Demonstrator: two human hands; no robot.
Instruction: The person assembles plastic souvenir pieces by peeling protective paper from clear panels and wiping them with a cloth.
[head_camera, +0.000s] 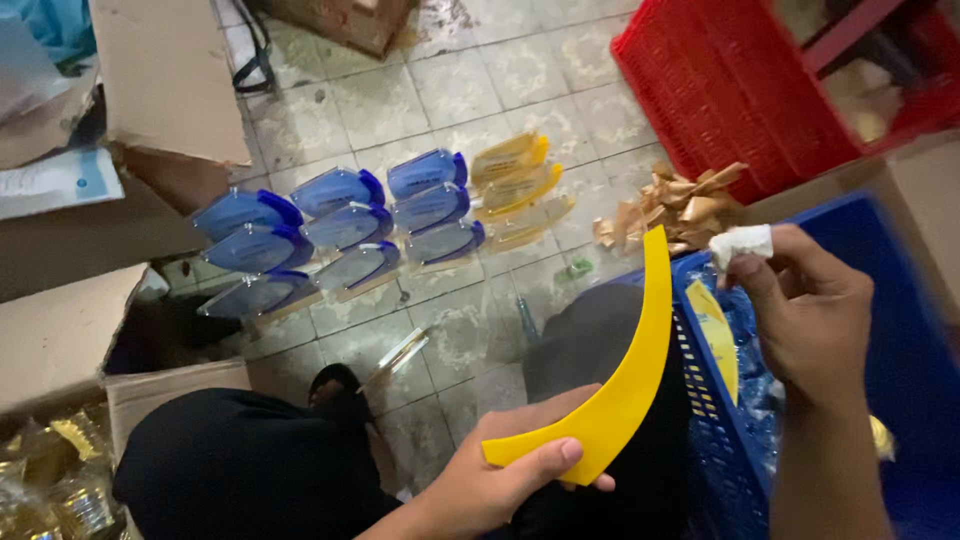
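The left hand (500, 480) is clamped on the base of a curved yellow plastic piece (625, 370); its palm is hidden. The right hand (815, 310) pinches a white cloth (742, 243) above a blurred blue crate (720, 440), its contents indistinct.

Blue plaques (340, 230) beside red crate (720, 90)

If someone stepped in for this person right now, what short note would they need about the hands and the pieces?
Left hand: grips the yellow curved piece at its lower end.
Right hand: holds a white cloth above the blue crate.
On the floor: blue pieces laid in rows, with three yellow pieces beside them.
Inside the crate: another yellow piece and clear wrapping.
Done: the rows on the floor. Left: the piece in hand and whatever remains in the crate.
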